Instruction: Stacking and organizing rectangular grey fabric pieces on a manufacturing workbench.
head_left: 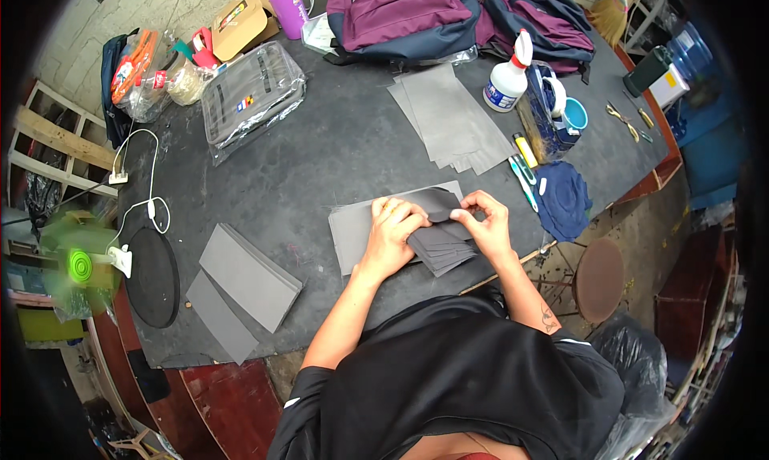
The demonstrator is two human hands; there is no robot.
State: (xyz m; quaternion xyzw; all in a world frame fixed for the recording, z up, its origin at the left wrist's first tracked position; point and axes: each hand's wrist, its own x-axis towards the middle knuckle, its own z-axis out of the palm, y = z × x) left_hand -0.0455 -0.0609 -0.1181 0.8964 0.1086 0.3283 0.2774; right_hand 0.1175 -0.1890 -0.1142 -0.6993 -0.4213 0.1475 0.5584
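My left hand (394,234) lies flat on a stack of dark grey fabric pieces (445,250) at the near edge of the dark table (320,147). My right hand (485,222) pinches the folded-up edge of the top dark piece (436,199). Under the stack lies a lighter grey sheet (351,232). Both forearms come in from below.
A stack of grey sheets (452,119) lies farther back, another grey pile (244,280) at the left. Purple backpacks (448,15), a white squeeze bottle (506,79), a blue fabric scrap (563,199), pens (522,171), a plastic-wrapped bag (252,95), a round black disc (152,276) and a round stool (599,277) surround the spot.
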